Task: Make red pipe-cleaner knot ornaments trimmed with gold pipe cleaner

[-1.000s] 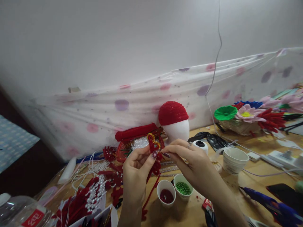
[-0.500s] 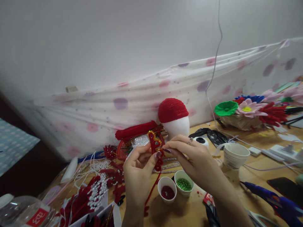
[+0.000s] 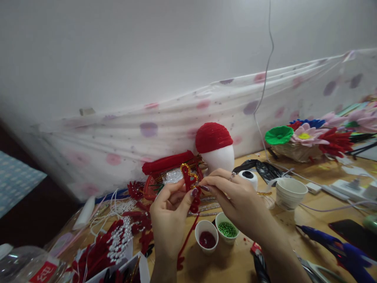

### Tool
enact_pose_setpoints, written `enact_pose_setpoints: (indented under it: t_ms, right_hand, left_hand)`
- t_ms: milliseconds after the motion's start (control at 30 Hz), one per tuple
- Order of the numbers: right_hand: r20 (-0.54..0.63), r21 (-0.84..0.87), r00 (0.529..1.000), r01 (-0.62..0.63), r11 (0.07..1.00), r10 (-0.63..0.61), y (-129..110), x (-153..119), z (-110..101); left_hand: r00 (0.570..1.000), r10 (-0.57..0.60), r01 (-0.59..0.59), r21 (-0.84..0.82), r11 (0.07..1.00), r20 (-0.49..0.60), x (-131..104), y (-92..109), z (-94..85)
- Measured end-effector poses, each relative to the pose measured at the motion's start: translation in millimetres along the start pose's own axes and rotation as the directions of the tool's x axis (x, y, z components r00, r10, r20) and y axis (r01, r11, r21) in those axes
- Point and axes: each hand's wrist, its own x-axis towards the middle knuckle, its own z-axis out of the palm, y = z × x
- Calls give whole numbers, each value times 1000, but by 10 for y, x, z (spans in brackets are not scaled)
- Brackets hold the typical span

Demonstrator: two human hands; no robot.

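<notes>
Between thumb and fingers, my left hand [image 3: 172, 208] grips a looped red chenille-stem ornament [image 3: 187, 182] edged with gold trim. My right hand [image 3: 229, 192] pinches at the ornament's right edge, at the gold trim; its fingertips are partly hidden. A red stem [image 3: 187, 241] trails down beneath the ornament to the table. Below the hands stand a paper cup of dark red beads [image 3: 207, 239] and a paper cup of green beads [image 3: 227, 229]. Behind them is a white head form [image 3: 220, 159] whose top is wrapped in red [image 3: 213, 137].
At right lie a blue glue gun [image 3: 332, 245], scissors [image 3: 319, 271], a phone [image 3: 353, 236] and a white cup [image 3: 291, 193]. A flower basket [image 3: 303, 151] stands behind. White bead strings [image 3: 119, 241], red stems and a plastic bottle [image 3: 35, 263] crowd the left.
The whole view has shifted slightly, so things appear a little further left. Both hands keep their hold at the ornament, which is turned slightly.
</notes>
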Motion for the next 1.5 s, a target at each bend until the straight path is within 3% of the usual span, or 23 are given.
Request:
enact_pose_setpoints:
  t_ms: [267, 367, 467, 567, 667, 833, 1033, 1333, 1500]
  right_hand:
    - [13, -5, 999, -38, 999, 38, 36, 25, -29]
    - [-9, -51, 996, -85, 995, 85, 81, 29, -53]
    - [-13, -82, 995, -101, 992, 100, 89, 32, -45]
    - [11, -70, 997, -75, 995, 76, 57, 39, -9]
    - [14, -40, 999, -40, 998, 40, 20, 51, 20]
    - [-23, -19, 1000, -1, 1000, 0, 1, 74, 46]
    - [29, -47, 999, -30, 998, 32, -55, 54, 42]
    - [32, -217, 992, -109, 970, 118, -520, -372, -554]
    - [-125, -212, 981, -174, 962, 150, -741, -565, -674]
  left_hand:
    - [999, -32, 28, 86, 996, 44, 18, 2, -71]
    - [997, -58, 55, 48, 997, 55, 41, 38, -100]
    - [982, -157, 166, -81, 983, 106, 55, 98, -108]
    - [935, -272, 316, -189, 930, 227, 52, 144, -94]
    - [909, -296, 369, -233, 900, 293, 42, 149, -85]
    - [908, -295, 363, -208, 908, 297, 38, 136, -97]
    - [925, -262, 325, -216, 921, 274, 43, 210, -103]
    - [932, -167, 230, -168, 959, 322, -10, 202, -167]
    - [923, -131, 177, -95, 980, 361, -69, 184, -158]
